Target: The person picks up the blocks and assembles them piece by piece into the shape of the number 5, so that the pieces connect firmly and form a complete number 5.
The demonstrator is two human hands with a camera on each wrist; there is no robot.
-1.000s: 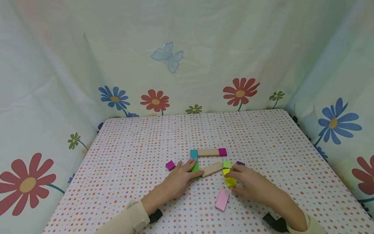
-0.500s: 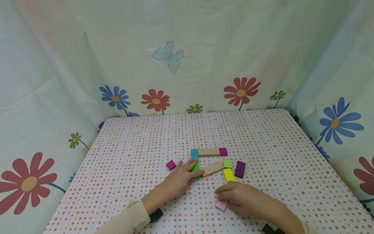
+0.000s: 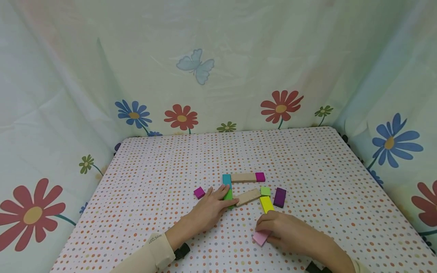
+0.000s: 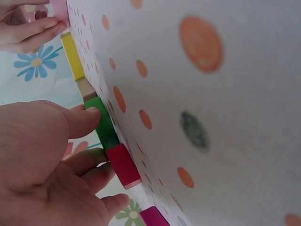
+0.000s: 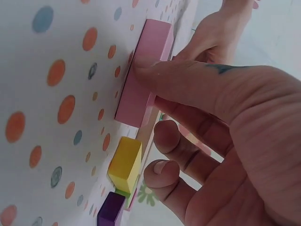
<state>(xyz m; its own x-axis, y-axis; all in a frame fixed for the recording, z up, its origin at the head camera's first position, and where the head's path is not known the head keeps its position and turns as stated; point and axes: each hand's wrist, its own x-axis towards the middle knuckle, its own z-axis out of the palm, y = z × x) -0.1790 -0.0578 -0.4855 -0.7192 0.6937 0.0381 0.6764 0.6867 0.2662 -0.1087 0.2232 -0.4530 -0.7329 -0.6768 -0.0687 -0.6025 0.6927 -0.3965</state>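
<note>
My left hand lies flat on the table, its straight fingers resting on a green block that sits end to end with a teal block. In the left wrist view the thumb touches the green block, and a red block lies under the fingers. My right hand is curled over a pink block near the front. In the right wrist view a finger presses the pink block's long edge. A yellow block lies just beyond that hand.
Around the hands lie a purple block, a light green piece, a plain wooden block, a wooden block with a magenta end, and a magenta cube. Flowered sheets wall in the dotted table.
My right hand left the yellow block, drew back towards me and closed over the pink block. The purple block came into sight. The left hand stayed on the green block.
</note>
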